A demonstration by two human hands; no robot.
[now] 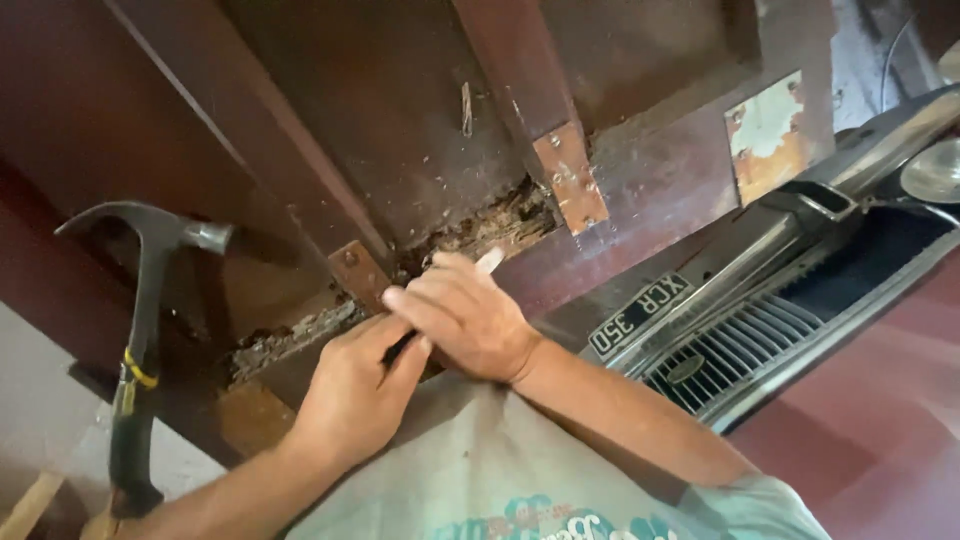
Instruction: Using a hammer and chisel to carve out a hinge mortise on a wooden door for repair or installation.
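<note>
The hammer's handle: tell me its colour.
Black, with a yellow band partway down the hammer's handle; the head view shows it.

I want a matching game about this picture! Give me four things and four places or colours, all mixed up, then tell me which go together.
Things:
1. claw hammer
2. rusty metal bracket
3. car grille
4. right hand

Places, colours or states:
A. fixed on the dark red wooden beam, above the crumbled wood
B. far left, black handle with a yellow band
C. on the rotted wood, fingers around a pale thin piece
D. lower right, shiny slats below a number plate

Pairs: 1-B, 2-A, 3-D, 4-C
</note>
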